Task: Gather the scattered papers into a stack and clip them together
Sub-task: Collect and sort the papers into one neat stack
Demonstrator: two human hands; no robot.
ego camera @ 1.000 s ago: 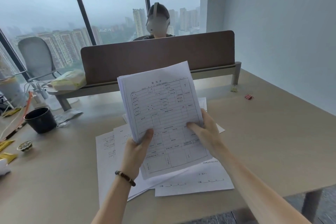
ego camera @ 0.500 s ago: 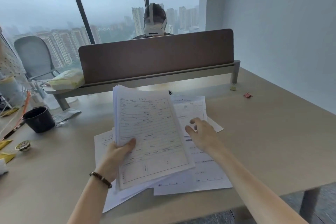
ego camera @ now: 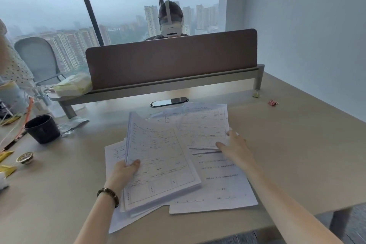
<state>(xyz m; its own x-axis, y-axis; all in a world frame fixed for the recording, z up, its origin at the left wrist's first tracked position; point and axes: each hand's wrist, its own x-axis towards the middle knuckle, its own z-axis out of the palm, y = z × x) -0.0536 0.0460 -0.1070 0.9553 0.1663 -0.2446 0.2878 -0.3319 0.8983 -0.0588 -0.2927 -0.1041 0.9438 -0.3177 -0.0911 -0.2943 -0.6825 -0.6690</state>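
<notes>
Beige desk (ego camera: 297,156), filling the lower view, bounded at the far edge by a brown divider panel (ego camera: 172,59). Beyond the panel, a seated person wearing a white headset (ego camera: 171,29).

Scattered sheets (ego camera: 217,180) lying flat at desk centre, overlapping one another.

Gathered stack of papers (ego camera: 158,164), tilted, near edge resting on the loose sheets, far end raised and curling.

Left hand (ego camera: 124,172), gripping the stack's left edge, thumb on top, beaded bracelet (ego camera: 108,196) at the wrist.

Right hand (ego camera: 235,147), fingers extended and spread, pressing on a loose sheet (ego camera: 204,125) at its lower right corner.

Black cup (ego camera: 42,128), left of the papers, well apart.

Red binder clip (ego camera: 273,102), far right, near a yellow clip (ego camera: 256,94) beside the divider's leg.
</notes>
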